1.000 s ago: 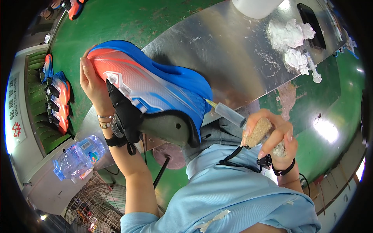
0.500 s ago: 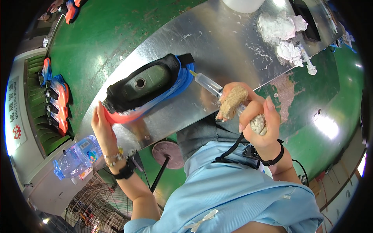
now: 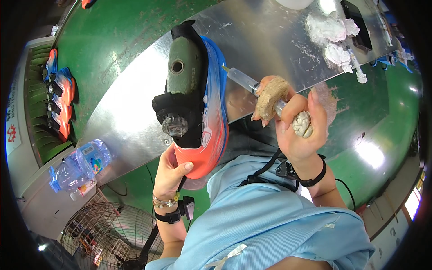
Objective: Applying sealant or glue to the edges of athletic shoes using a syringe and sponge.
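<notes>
My left hand (image 3: 172,172) grips the coral toe of a sneaker (image 3: 211,130), which has a blue and white side and a black upper. A dark green shoe last (image 3: 183,65) with a round hole fills the shoe's opening. The sneaker's heel points away from me, over the metal table. In my right hand (image 3: 297,121) is a clear syringe (image 3: 243,80), its yellowish needle tip aimed at the sneaker's blue sole edge, with a small gap between. A tan, fuzzy pad (image 3: 272,96) wraps the syringe barrel under my fingers. A whitish lump (image 3: 302,124) covers its rear end at my palm.
Crumpled white tissues (image 3: 326,29), another syringe (image 3: 355,63) and a dark phone-like object (image 3: 357,22) lie on the metal table (image 3: 265,36). At left are a clear plastic bottle (image 3: 81,164), a green rack (image 3: 38,112) with several sneakers (image 3: 63,99), and a caged fan (image 3: 108,234).
My left hand has swung the sneaker round and toward me, so its toe now points at my body. My right hand, holding the syringe, has shifted only slightly.
</notes>
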Action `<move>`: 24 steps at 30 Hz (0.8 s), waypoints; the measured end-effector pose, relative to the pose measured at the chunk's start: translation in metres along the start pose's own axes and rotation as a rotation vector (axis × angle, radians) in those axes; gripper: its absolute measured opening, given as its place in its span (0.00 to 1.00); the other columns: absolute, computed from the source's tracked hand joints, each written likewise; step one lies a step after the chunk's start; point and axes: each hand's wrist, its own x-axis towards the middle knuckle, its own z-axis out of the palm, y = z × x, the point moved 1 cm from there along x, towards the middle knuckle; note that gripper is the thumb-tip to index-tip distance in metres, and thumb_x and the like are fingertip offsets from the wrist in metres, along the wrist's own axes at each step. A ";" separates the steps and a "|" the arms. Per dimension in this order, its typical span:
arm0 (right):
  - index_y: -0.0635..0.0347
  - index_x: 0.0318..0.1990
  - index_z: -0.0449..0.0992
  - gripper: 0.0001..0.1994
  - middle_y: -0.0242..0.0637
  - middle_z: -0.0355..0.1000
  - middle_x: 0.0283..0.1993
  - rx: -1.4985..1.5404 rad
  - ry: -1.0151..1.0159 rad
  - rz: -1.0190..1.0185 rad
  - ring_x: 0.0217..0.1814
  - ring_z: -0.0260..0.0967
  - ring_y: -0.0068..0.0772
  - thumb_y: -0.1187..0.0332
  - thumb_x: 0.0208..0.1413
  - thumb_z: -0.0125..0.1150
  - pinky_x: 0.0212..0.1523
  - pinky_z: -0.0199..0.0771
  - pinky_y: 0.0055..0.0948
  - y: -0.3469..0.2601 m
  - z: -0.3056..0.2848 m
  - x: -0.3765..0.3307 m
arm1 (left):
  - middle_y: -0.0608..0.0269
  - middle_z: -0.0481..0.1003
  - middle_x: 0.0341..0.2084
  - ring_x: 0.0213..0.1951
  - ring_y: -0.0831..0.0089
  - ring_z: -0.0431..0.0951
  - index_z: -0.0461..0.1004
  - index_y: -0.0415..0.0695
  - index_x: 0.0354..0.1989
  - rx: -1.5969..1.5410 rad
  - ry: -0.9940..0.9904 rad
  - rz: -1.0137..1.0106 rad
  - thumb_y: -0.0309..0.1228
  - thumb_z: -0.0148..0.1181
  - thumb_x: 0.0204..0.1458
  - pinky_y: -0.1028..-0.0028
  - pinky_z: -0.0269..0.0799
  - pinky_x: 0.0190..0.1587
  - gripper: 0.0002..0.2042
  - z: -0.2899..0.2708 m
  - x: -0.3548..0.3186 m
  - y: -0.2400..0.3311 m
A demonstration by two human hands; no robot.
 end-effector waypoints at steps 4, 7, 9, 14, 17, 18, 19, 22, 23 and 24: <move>0.63 0.14 0.59 0.28 0.67 0.61 0.43 -0.029 0.080 -0.003 0.30 0.65 0.51 0.56 0.60 0.22 0.31 0.65 0.34 -0.002 0.005 -0.010 | 0.58 0.74 0.36 0.39 0.75 0.74 0.64 0.36 0.43 0.039 -0.024 -0.048 0.27 0.67 0.37 0.74 0.69 0.45 0.24 0.012 0.005 -0.001; 0.64 0.16 0.60 0.28 0.67 0.61 0.39 -0.105 0.050 0.015 0.29 0.65 0.52 0.56 0.61 0.21 0.29 0.66 0.34 -0.009 0.012 -0.014 | 0.59 0.74 0.36 0.38 0.75 0.75 0.63 0.36 0.43 0.039 -0.043 -0.020 0.29 0.68 0.37 0.74 0.70 0.44 0.24 0.014 0.007 -0.005; 0.65 0.17 0.61 0.28 0.66 0.61 0.36 -0.156 0.026 0.028 0.28 0.65 0.52 0.56 0.61 0.20 0.28 0.67 0.34 -0.018 0.017 -0.015 | 0.60 0.73 0.35 0.38 0.75 0.74 0.63 0.36 0.43 -0.006 -0.080 0.006 0.31 0.68 0.37 0.74 0.70 0.44 0.25 0.012 0.009 -0.013; 0.65 0.21 0.62 0.23 0.63 0.62 0.35 -0.214 -0.050 0.056 0.29 0.66 0.50 0.60 0.60 0.25 0.30 0.68 0.34 -0.036 0.019 -0.015 | 0.58 0.73 0.37 0.39 0.74 0.75 0.63 0.34 0.45 -0.179 -0.136 0.039 0.31 0.67 0.38 0.74 0.70 0.43 0.26 0.022 0.014 -0.024; 0.63 0.25 0.64 0.15 0.60 0.63 0.36 -0.223 -0.108 0.076 0.31 0.67 0.47 0.67 0.57 0.32 0.33 0.69 0.34 -0.045 0.017 -0.022 | 0.56 0.73 0.39 0.40 0.73 0.75 0.63 0.32 0.47 -0.320 -0.180 0.047 0.30 0.66 0.38 0.73 0.70 0.44 0.27 0.032 0.017 -0.030; 0.63 0.26 0.64 0.12 0.58 0.64 0.37 -0.227 -0.126 0.082 0.32 0.68 0.46 0.69 0.56 0.34 0.35 0.69 0.35 -0.049 0.017 -0.025 | 0.55 0.73 0.40 0.40 0.72 0.75 0.63 0.32 0.48 -0.377 -0.196 0.054 0.30 0.66 0.38 0.72 0.71 0.45 0.27 0.034 0.018 -0.031; 0.62 0.28 0.65 0.09 0.57 0.64 0.37 -0.232 -0.145 0.091 0.32 0.68 0.45 0.72 0.56 0.36 0.36 0.69 0.35 -0.054 0.017 -0.028 | 0.55 0.73 0.40 0.40 0.72 0.75 0.63 0.32 0.48 -0.386 -0.197 0.055 0.30 0.66 0.38 0.72 0.71 0.45 0.27 0.036 0.019 -0.032; 0.61 0.31 0.66 0.05 0.55 0.65 0.39 -0.250 -0.188 0.113 0.34 0.69 0.43 0.76 0.54 0.41 0.38 0.69 0.35 -0.070 0.018 -0.038 | 0.56 0.71 0.43 0.43 0.70 0.75 0.62 0.34 0.50 -0.476 -0.307 0.010 0.30 0.66 0.38 0.69 0.71 0.47 0.29 0.043 0.026 -0.032; 0.60 0.26 0.66 0.08 0.57 0.64 0.41 -0.313 -0.167 0.132 0.35 0.69 0.43 0.73 0.55 0.41 0.39 0.69 0.33 -0.076 0.018 -0.042 | 0.56 0.71 0.44 0.44 0.69 0.74 0.61 0.35 0.51 -0.502 -0.330 -0.046 0.31 0.66 0.38 0.69 0.70 0.48 0.30 0.049 0.028 -0.030; 0.59 0.21 0.66 0.12 0.59 0.63 0.44 -0.375 -0.146 0.150 0.35 0.68 0.43 0.70 0.57 0.41 0.39 0.68 0.31 -0.081 0.018 -0.044 | 0.57 0.70 0.45 0.45 0.68 0.73 0.60 0.36 0.52 -0.527 -0.353 -0.102 0.31 0.67 0.38 0.68 0.70 0.49 0.32 0.056 0.029 -0.030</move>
